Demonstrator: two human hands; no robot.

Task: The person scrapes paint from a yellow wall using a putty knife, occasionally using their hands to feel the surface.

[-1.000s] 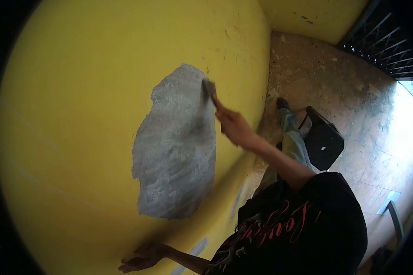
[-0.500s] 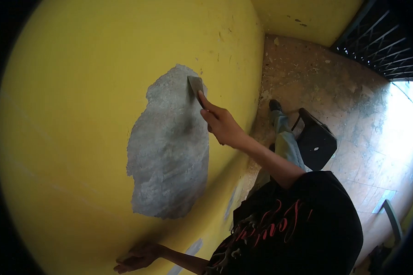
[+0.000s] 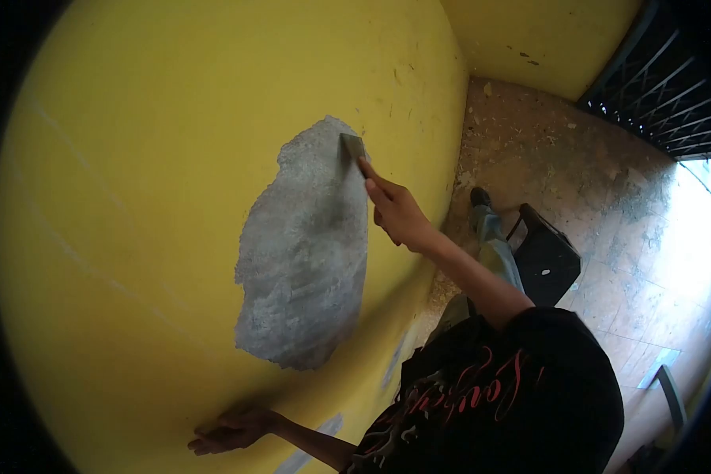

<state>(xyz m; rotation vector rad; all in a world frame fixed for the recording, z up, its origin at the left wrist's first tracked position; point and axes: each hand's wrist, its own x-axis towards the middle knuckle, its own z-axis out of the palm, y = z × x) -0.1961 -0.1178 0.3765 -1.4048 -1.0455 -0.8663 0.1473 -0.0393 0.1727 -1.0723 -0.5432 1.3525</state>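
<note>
In my right hand (image 3: pixel 403 215) is a scraper (image 3: pixel 354 148), its fingers wrapped round the handle. The flat blade touches the upper part of a rough grey bare patch (image 3: pixel 300 245), near the patch's right edge. Yellow paint covers the wall (image 3: pixel 150 197) all round this patch, whose outline is ragged. Lower down in the view, my left hand (image 3: pixel 231 430) rests against the yellow wall with its fingers stretched out, holding nothing. It lies apart from the grey patch, in shadow.
A black box-like object (image 3: pixel 549 261) stands on the dusty tiled floor (image 3: pixel 545 154) beside my legs (image 3: pixel 498 245). A folding metal gate (image 3: pixel 648 91) is at upper right. Paint flakes lie along the wall's foot. A grey-green bar (image 3: pixel 670 395) shows at lower right.
The view has shifted, so the patch appears farther right. The scraper remains on the patch's upper part, with little shift relative to it. My left hand still rests on the wall.
</note>
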